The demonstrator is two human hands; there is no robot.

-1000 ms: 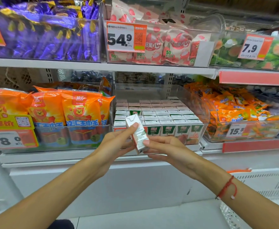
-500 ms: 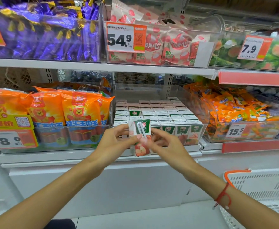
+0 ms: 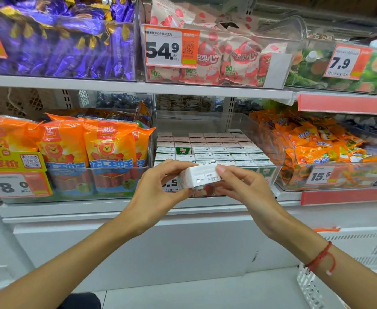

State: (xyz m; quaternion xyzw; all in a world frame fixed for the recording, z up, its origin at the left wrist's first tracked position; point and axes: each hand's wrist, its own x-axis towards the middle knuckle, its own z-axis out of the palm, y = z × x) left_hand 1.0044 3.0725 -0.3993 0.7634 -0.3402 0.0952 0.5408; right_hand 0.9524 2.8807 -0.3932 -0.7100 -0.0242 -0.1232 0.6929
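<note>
Both grips on one small juice carton [image 3: 199, 176]. Left grip [image 3: 154, 192] is curled round its left end, fingers over the top edge and thumb at the lower front. Right grip [image 3: 243, 188] pinches the right end, with one fingertip on the upper right corner; its thumb is mostly hidden behind the carton. The carton is in the air, tipped over so a white face with a small printed code looks at the camera. It sits just in front of the clear bin [image 3: 270, 139], above the shelf edge [image 3: 116, 208], and touches neither. The bin holds rows of matching cartons [image 3: 216, 150] packed upright, with one green-topped carton showing in the left rows. Orange sausage packs [image 3: 109, 143] sit in the bin to the left and orange snack bags [image 3: 316, 143] to the right, behind a 15.5 price tag [image 3: 320, 175]. The upper shelf has purple-wrapped sweets [image 3: 60, 41] and pink-white bags behind a 54.9 tag [image 3: 172, 49]. There is a red string bracelet [image 3: 321, 257] on the right wrist, and a white basket [image 3: 361, 253] low right, near that forearm.
</note>
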